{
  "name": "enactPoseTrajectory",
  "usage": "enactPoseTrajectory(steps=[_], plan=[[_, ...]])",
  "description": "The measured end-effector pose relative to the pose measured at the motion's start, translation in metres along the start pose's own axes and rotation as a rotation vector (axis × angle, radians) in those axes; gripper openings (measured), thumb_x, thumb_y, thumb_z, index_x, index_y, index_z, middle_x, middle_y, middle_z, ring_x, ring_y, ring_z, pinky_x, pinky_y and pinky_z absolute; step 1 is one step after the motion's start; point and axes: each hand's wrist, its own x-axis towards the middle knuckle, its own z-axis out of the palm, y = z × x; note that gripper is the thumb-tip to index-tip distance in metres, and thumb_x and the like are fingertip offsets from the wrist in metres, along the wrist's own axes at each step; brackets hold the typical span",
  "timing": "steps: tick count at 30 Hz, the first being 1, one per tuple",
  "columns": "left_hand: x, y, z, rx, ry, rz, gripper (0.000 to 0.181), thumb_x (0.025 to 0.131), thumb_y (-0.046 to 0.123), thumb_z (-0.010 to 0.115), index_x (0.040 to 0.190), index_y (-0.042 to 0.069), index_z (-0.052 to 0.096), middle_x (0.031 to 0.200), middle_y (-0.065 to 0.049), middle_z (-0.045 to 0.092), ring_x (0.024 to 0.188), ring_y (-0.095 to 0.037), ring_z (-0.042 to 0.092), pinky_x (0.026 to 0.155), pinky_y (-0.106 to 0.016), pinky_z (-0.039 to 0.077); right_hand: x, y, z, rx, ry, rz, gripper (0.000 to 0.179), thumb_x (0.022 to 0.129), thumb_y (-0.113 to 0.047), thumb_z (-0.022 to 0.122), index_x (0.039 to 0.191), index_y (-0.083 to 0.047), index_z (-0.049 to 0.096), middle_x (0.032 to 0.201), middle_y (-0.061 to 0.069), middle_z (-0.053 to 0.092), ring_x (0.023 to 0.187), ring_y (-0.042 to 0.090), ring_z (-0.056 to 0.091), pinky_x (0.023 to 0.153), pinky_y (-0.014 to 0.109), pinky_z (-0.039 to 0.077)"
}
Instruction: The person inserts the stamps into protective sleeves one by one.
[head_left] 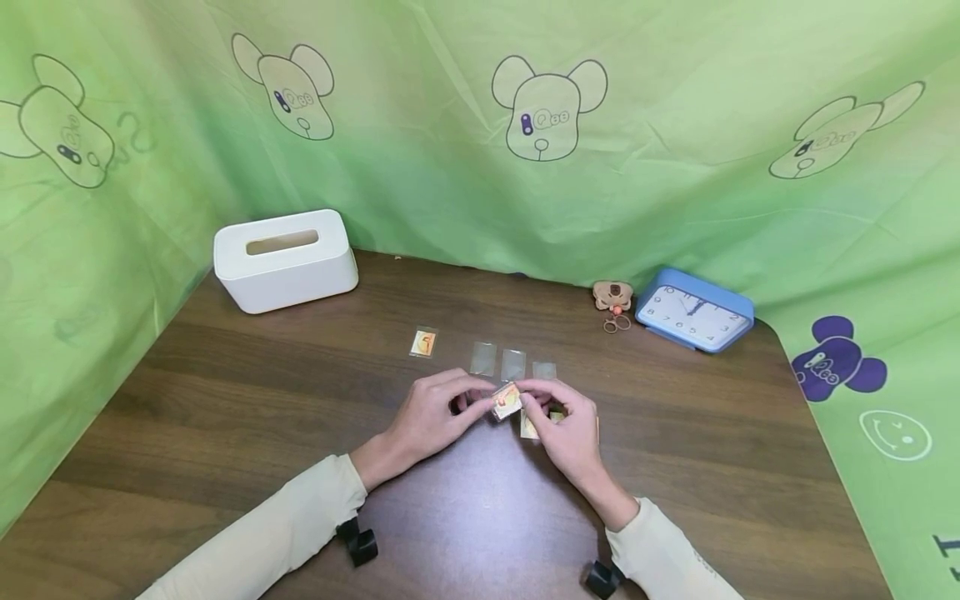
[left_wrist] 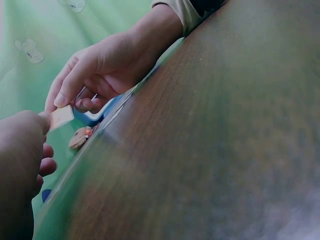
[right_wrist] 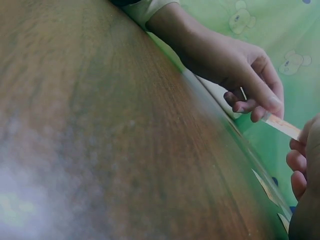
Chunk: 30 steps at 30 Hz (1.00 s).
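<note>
Both hands hold a small printed card (head_left: 507,401) with orange and yellow artwork above the table. My left hand (head_left: 437,413) pinches its left side between thumb and fingers. On the opposite side, the thumb and fingers of my right hand (head_left: 567,430) grip it. In the left wrist view the card (left_wrist: 62,117) spans the two hands. Partly hidden below the right hand are more printed cards (head_left: 528,426). Just beyond the hands lie three clear sleeves (head_left: 483,359) in a row. Left of them, another orange printed card (head_left: 423,342) lies flat inside a clear sleeve.
A white tissue box (head_left: 288,265) stands at the back left of the wooden table (head_left: 247,400). At the back right are a blue clock (head_left: 694,310) and a brown bear-shaped keychain (head_left: 613,297). Green printed cloth (head_left: 420,167) hangs behind the table and along its sides.
</note>
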Motion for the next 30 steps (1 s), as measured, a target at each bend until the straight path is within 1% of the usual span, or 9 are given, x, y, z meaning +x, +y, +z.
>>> enactPoseTrajectory(steps=[2, 4, 9, 12, 15, 19, 26, 30], plan=[[0.0, 0.0001, 0.0009, -0.014, 0.011, -0.038, 0.015, 0.094, 0.012, 0.091, 0.108, 0.011, 0.086, 0.083, 0.007, 0.07, 0.07, -0.002, 0.06, 0.063, -0.018, 0.051, -0.0001, 0.0004, -0.0002, -0.002, -0.006, -0.003, 0.02, 0.096, 0.007, 0.081, 0.107, -0.008, 0.086, 0.092, 0.004, 0.08, 0.075, 0.005, 0.065, 0.068, 0.016, 0.052], [0.0005, 0.0015, 0.0016, -0.055, 0.013, -0.081, 0.013, 0.095, 0.01, 0.089, 0.107, 0.01, 0.086, 0.082, 0.006, 0.07, 0.069, -0.001, 0.058, 0.061, -0.019, 0.05, 0.0, 0.0002, -0.0001, -0.001, -0.012, -0.009, 0.02, 0.096, 0.007, 0.081, 0.107, -0.008, 0.086, 0.092, 0.004, 0.08, 0.074, 0.005, 0.064, 0.067, 0.016, 0.052], [0.0023, 0.0058, 0.005, -0.188, -0.015, -0.198, 0.01, 0.095, 0.009, 0.088, 0.105, 0.008, 0.086, 0.082, 0.004, 0.074, 0.069, 0.0, 0.06, 0.06, -0.019, 0.051, -0.0001, -0.0003, 0.0015, -0.023, -0.008, -0.032, 0.02, 0.094, 0.009, 0.082, 0.104, -0.008, 0.087, 0.09, 0.006, 0.079, 0.073, 0.004, 0.062, 0.065, 0.016, 0.049], [0.0029, 0.007, 0.0066, -0.221, -0.031, -0.242, 0.008, 0.095, 0.01, 0.088, 0.104, 0.009, 0.086, 0.082, 0.005, 0.076, 0.069, 0.0, 0.062, 0.061, -0.019, 0.052, -0.0006, -0.0006, 0.0022, -0.035, -0.012, -0.047, 0.021, 0.092, 0.01, 0.082, 0.103, -0.008, 0.087, 0.089, 0.006, 0.078, 0.073, 0.003, 0.061, 0.064, 0.016, 0.048], [0.0036, 0.0075, 0.0065, -0.228, -0.034, -0.255, 0.007, 0.095, 0.011, 0.088, 0.102, 0.01, 0.086, 0.081, 0.006, 0.076, 0.068, 0.0, 0.062, 0.061, -0.018, 0.052, -0.0005, -0.001, 0.0031, -0.033, -0.021, -0.058, 0.022, 0.092, 0.011, 0.082, 0.104, -0.008, 0.087, 0.089, 0.005, 0.078, 0.073, 0.004, 0.06, 0.064, 0.017, 0.048], [0.0038, 0.0079, 0.0059, -0.228, -0.04, -0.257, 0.008, 0.094, 0.011, 0.089, 0.101, 0.01, 0.087, 0.08, 0.007, 0.075, 0.068, 0.001, 0.061, 0.061, -0.018, 0.051, -0.0006, -0.0011, 0.0032, -0.025, -0.028, -0.07, 0.023, 0.093, 0.011, 0.082, 0.104, -0.009, 0.087, 0.088, 0.005, 0.077, 0.073, 0.004, 0.06, 0.064, 0.017, 0.047], [0.0034, 0.0071, 0.0028, -0.213, -0.081, -0.247, 0.008, 0.092, 0.009, 0.091, 0.098, 0.009, 0.086, 0.078, 0.008, 0.073, 0.067, 0.002, 0.06, 0.06, -0.019, 0.05, -0.001, -0.0019, 0.0048, -0.032, -0.044, -0.114, 0.023, 0.091, 0.012, 0.082, 0.102, -0.007, 0.087, 0.088, 0.005, 0.078, 0.074, 0.005, 0.06, 0.064, 0.018, 0.048], [0.0044, 0.0066, 0.0011, -0.206, -0.094, -0.243, 0.007, 0.092, 0.009, 0.09, 0.096, 0.011, 0.085, 0.078, 0.008, 0.075, 0.068, 0.002, 0.061, 0.061, -0.019, 0.05, -0.0007, -0.0036, 0.004, -0.048, -0.049, -0.117, 0.023, 0.09, 0.011, 0.083, 0.102, -0.008, 0.087, 0.09, 0.004, 0.078, 0.075, 0.005, 0.061, 0.065, 0.019, 0.05]])
